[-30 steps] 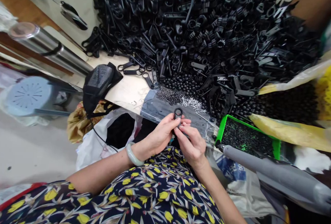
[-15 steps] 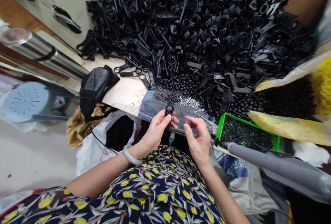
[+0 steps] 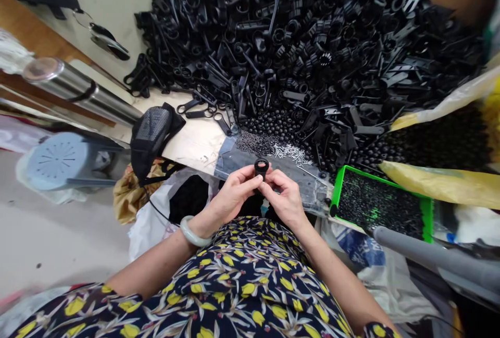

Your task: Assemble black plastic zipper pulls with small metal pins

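A black plastic part with a round ring at its top (image 3: 261,164) is held upright in front of my body. My left hand (image 3: 236,191) grips it from the left, thumb against its front. My right hand (image 3: 284,196) is closed at its right side, fingertips touching the part; whether a small piece is pinched there is hidden. Just beyond my hands, a grey mat (image 3: 234,161) bears small silver pins (image 3: 291,153) and tiny dark pieces (image 3: 253,141). Round black beads (image 3: 273,123) lie behind them.
A large heap of black plastic parts (image 3: 250,41) fills the back. To the right are a green tray (image 3: 427,218) of small black pieces and a grey padded bar (image 3: 414,247). At left stand a steel flask (image 3: 78,85), a black mesh cap (image 3: 154,132) and a blue stool (image 3: 58,158).
My right hand has moved left from beside the part and closed on its side. The left hand still holds the ringed part. The view has shifted slightly.
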`<state>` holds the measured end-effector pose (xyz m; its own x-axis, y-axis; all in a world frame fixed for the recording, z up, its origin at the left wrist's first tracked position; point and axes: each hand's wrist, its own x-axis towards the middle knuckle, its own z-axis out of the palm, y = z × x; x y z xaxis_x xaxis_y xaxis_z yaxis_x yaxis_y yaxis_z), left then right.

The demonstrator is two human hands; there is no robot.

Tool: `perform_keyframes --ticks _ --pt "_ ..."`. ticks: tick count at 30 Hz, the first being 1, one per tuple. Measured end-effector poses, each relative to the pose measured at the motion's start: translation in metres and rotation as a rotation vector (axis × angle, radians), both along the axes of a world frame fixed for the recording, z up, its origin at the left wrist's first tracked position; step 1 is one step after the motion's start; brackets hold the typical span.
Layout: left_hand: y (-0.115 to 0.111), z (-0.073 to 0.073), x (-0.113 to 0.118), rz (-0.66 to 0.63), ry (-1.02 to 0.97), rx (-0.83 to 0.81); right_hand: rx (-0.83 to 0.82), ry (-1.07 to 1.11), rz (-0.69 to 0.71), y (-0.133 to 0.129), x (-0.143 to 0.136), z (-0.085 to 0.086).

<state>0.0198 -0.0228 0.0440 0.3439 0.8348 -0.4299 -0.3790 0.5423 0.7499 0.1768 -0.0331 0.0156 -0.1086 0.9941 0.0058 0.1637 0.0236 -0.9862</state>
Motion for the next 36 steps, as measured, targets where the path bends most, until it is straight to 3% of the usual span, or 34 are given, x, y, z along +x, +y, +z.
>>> perform_keyframes --ticks 3,7,11,13,18,22,27,29,31,34,36 --pt "0.0 -0.001 -0.004 -0.036 0.061 0.048 -0.064 0.039 -0.048 -0.005 -0.004 -0.002" --pt "0.001 -0.007 -0.009 -0.017 0.185 0.182 0.003 -0.088 0.033 -0.011 0.002 0.009" --pt "0.002 -0.01 -0.014 -0.004 0.264 0.222 0.059 -0.231 -0.124 -0.008 0.015 0.019" --pt "0.001 -0.01 -0.013 -0.065 0.268 0.233 -0.036 -0.075 -0.117 -0.003 0.014 0.017" --pt "-0.002 -0.002 -0.013 -0.172 0.394 0.331 -0.389 0.454 0.117 0.01 -0.003 0.007" --pt "-0.003 0.007 -0.021 -0.302 0.349 0.387 -0.42 0.512 0.162 0.011 -0.005 0.007" --pt "-0.01 -0.004 -0.016 -0.154 0.525 0.391 -0.313 0.419 0.082 0.01 -0.012 0.0" --pt "-0.01 -0.011 -0.013 -0.117 0.454 0.349 -0.289 0.379 0.065 0.012 -0.013 -0.004" --pt "-0.006 -0.013 -0.013 -0.097 0.255 0.254 -0.293 0.374 0.096 0.015 -0.01 -0.006" --pt "0.002 -0.007 -0.016 -0.017 -0.008 0.118 -0.273 0.426 0.091 0.016 -0.001 -0.003" --pt "0.007 0.002 -0.018 0.067 -0.05 0.118 -0.291 0.44 0.026 0.011 0.001 -0.001"
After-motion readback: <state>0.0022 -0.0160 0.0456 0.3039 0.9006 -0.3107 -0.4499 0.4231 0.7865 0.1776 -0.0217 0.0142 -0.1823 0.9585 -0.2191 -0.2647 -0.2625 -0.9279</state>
